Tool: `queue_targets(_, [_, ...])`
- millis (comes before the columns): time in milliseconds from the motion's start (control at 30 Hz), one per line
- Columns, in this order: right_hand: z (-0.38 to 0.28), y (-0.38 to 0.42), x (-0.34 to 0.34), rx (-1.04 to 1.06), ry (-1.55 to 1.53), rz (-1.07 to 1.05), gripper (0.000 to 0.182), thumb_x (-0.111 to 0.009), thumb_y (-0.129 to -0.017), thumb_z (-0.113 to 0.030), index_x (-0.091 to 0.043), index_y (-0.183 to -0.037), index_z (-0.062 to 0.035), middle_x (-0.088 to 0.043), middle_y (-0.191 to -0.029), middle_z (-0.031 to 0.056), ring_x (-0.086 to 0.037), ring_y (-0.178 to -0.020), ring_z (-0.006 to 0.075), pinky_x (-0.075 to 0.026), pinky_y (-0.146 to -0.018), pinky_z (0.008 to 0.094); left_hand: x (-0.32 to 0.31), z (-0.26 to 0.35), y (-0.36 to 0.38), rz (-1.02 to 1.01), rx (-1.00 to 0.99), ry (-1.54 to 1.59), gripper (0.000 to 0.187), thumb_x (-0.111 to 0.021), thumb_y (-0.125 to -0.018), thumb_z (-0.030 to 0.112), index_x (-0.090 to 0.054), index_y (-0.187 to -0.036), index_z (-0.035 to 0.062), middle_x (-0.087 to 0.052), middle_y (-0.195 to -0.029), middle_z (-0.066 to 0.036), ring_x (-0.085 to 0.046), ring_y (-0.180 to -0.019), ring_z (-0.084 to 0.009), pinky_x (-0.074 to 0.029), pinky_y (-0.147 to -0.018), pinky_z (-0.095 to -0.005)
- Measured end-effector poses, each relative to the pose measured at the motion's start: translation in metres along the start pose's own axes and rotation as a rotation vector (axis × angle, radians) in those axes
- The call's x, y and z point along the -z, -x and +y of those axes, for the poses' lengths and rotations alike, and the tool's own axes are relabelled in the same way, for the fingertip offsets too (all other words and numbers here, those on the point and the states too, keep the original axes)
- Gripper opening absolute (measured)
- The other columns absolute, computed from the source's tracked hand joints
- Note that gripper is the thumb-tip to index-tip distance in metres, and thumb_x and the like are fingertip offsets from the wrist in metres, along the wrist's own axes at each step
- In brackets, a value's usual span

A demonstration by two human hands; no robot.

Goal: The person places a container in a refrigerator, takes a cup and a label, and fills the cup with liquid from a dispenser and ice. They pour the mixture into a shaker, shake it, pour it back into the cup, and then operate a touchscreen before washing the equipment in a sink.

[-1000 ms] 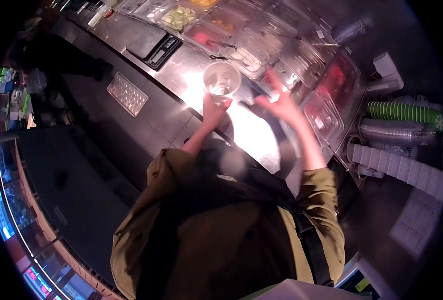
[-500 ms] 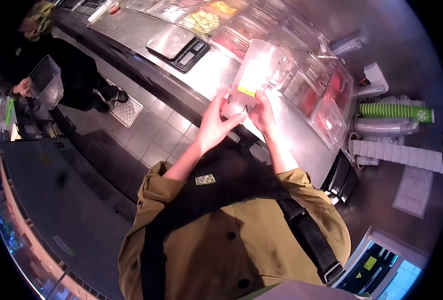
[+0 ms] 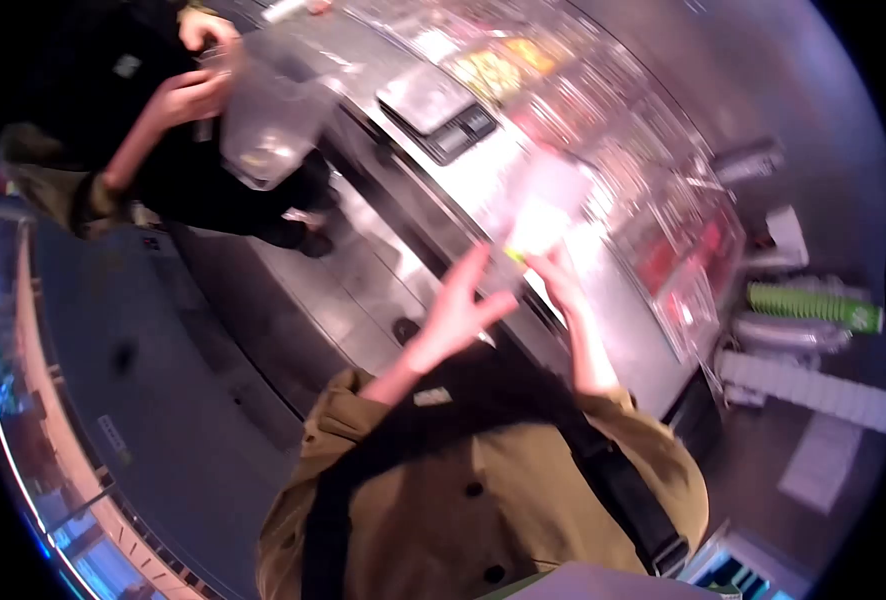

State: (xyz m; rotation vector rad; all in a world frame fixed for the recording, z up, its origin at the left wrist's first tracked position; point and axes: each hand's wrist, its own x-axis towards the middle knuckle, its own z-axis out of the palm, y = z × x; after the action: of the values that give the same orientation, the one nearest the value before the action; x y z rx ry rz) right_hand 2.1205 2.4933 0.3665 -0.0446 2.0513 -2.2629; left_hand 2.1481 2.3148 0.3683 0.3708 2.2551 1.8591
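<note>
A pale translucent cup [image 3: 548, 195], smeared by motion and glare, is over the steel counter's front part. A small yellow-green label [image 3: 515, 256] shows at its lower end. My right hand [image 3: 565, 288] grips the cup at that end, its thumb beside the label; the other fingers are partly hidden. To the left, my left hand [image 3: 458, 308] has thumb and fingers spread, apart from the cup and holding nothing. A digital scale [image 3: 441, 115] stands on the counter beyond my hands.
Clear-lidded food containers [image 3: 603, 110] line the counter's back. Stacked green cups [image 3: 813, 306] and a strip of white cups or lids [image 3: 813, 390] lie at right. At left, a co-worker holds a clear plastic tub [image 3: 278, 110] near the counter edge.
My left hand has let go of the cup and opened; the right keeps it. The view has shifted, and the co-worker has come closer, raising the tub with both hands.
</note>
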Motion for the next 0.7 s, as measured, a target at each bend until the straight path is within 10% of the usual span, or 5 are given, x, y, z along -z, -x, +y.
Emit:
queue_targets(100, [0.010,0.063,0.057,-0.095,-0.090,0.322,0.056,-0.070,-0.070,-0.015,-0.043,-0.117,-0.0004,-0.055,-0.096,0.0064,-0.053,-0.086,0.0153,-0.043,-0.079,0.0274,-0.028,-0.026,0.017,-0.266,-0.075,-0.090,0.068,-0.063,-0.077,0.027,-0.029,-0.130,0.0006,-0.031,-0.128,-0.024,-0.032,-0.120,-0.0345,-0.026,-0.101,-0.0376])
queue_targets(200, [0.032,0.136,0.114,0.149,0.768,1.018,0.036,-0.073,-0.069,-0.017,-0.043,-0.081,-0.0017,-0.045,-0.074,0.0049,-0.045,-0.074,0.0182,-0.040,-0.075,0.0336,-0.024,-0.022,0.018,-0.574,0.097,-0.030,0.059,-0.056,-0.083,0.028,-0.031,-0.132,0.0048,-0.045,-0.121,-0.018,-0.044,-0.112,-0.0261,-0.034,-0.095,-0.0340])
queue_targets(333, [0.092,0.180,0.157,0.131,0.959,1.508,0.070,-0.074,-0.067,-0.020,-0.034,-0.120,0.0032,-0.041,-0.118,0.0234,-0.044,-0.108,0.0357,-0.034,-0.094,0.0454,-0.019,-0.071,0.032,-0.714,0.257,-0.171,0.053,-0.055,-0.083,0.034,-0.042,-0.124,0.0030,-0.053,-0.115,-0.016,-0.052,-0.104,-0.0248,-0.040,-0.088,-0.0325])
queue_targets(500, [0.093,0.166,0.145,0.122,0.689,1.554,0.080,-0.075,-0.067,-0.023,-0.027,-0.125,0.0045,-0.039,-0.119,0.0242,-0.043,-0.109,0.0370,-0.035,-0.094,0.0467,0.016,-0.221,0.094,-0.646,0.527,-0.399,0.050,-0.052,-0.079,0.044,-0.055,-0.112,0.0068,-0.055,-0.110,-0.017,-0.054,-0.100,-0.0282,-0.042,-0.086,-0.0351])
queue_targets(700, [0.096,0.198,0.073,0.126,1.117,1.473,0.057,-0.062,-0.080,-0.024,-0.036,-0.121,0.0068,-0.040,-0.117,0.0242,-0.042,-0.106,0.0350,-0.034,-0.093,0.0419,0.156,-0.315,0.219,-0.239,0.770,-0.435,0.040,-0.049,-0.080,0.039,-0.056,-0.102,0.0060,-0.055,-0.096,-0.019,-0.053,-0.090,-0.0295,-0.041,-0.079,-0.0357])
